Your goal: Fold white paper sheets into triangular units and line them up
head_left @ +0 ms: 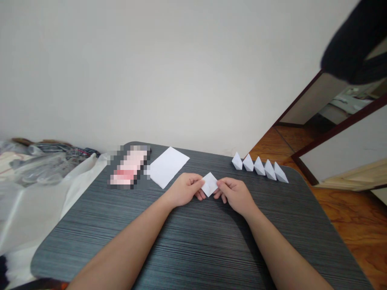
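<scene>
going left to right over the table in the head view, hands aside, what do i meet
Pixelated item, larger white paper, small folded paper, row of five folded paper shapes.

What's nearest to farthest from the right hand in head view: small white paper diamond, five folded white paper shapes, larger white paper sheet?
1. Small white paper diamond: touching the right hand, at its left.
2. Five folded white paper shapes: beyond, toward the right.
3. Larger white paper sheet: beyond, well to the left.

The head camera looks forward and down over the table (193, 245), facing a wall (181, 72).
</scene>
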Demonstrator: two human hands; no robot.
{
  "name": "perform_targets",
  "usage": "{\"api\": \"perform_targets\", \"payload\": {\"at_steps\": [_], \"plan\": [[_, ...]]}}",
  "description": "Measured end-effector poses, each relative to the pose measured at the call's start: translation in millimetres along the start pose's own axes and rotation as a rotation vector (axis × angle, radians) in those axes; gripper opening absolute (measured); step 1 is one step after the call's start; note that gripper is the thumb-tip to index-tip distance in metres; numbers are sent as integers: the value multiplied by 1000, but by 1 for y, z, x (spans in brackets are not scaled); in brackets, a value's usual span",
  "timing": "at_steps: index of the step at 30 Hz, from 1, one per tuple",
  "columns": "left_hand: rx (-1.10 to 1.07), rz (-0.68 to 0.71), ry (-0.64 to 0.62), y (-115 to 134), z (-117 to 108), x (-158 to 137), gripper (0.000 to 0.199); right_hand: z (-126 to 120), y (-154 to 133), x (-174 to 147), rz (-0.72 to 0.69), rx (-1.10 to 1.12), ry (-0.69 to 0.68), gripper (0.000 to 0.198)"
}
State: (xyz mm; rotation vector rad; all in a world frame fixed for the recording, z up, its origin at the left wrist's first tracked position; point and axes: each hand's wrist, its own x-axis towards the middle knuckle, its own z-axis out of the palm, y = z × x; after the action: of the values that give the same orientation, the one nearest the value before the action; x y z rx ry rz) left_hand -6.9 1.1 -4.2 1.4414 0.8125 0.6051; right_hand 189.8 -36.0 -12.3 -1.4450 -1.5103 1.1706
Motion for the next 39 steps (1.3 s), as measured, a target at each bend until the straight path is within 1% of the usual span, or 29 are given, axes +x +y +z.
{"api": "perform_targets", "payload": {"at_steps": [6, 9, 13, 20, 24, 28, 32, 35, 39], "plan": [[-7, 9, 17, -3, 1, 0, 32, 0, -4, -1, -15, -40, 24, 30], [-14, 14, 5, -1, 1, 0, 32, 0, -5, -2, -29, -55, 27, 29], [7, 11, -26, 2, 3, 0, 31, 2, -8, -3, -61, -72, 10, 28], [62, 0, -6, 3, 5, -1, 28, 4, -8, -5, -72, -65, -16, 28], [81, -1, -27, 6, 5, -2, 26, 5, -6, -5, -141, -114, -11, 25], [184, 9, -54, 7, 5, -4, 27, 6, -9, -5, -219, -143, 20, 16], [270, 40, -83, 7, 6, -6, 27, 7, -15, -5, -305, -168, 17, 17], [305, 64, -98, 8, 6, -6, 25, 7, -16, -5, -316, -183, 21, 21], [329, 73, -114, 9, 5, -6, 26, 9, -15, -4, -316, -169, 26, 19]]}}
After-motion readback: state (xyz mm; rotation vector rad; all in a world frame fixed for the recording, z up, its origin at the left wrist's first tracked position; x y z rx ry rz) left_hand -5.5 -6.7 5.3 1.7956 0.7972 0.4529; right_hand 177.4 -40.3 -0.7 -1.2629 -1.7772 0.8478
